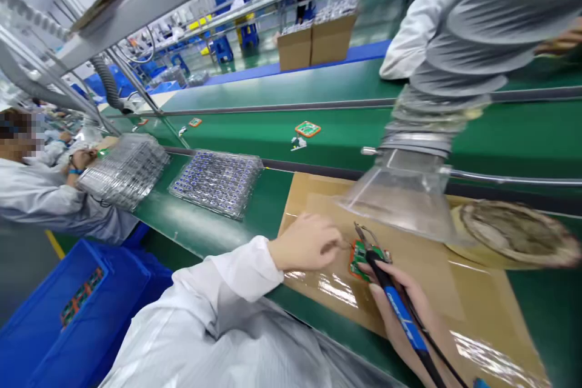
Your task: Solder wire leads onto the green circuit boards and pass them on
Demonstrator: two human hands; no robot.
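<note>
A green circuit board (359, 259) with orange edges lies on a taped cardboard sheet (436, 291). My right hand (400, 309) is wrapped round a blue and black soldering iron (402, 312), its metal tip over the board's upper side; the fingertips reach the board. At the board's left edge is my left hand (311, 242), thumb and forefinger pinched together. A thin wire seems to run from that pinch towards the board, too small to make out clearly.
A clear fume hood (400, 194) hangs just beyond the board, beside a round tin (513, 233). Clear trays (217, 182) stand left. Boards (308, 128) lie on the green conveyor (254, 133). A blue bin (77, 309) and a co-worker (40, 188) are at left.
</note>
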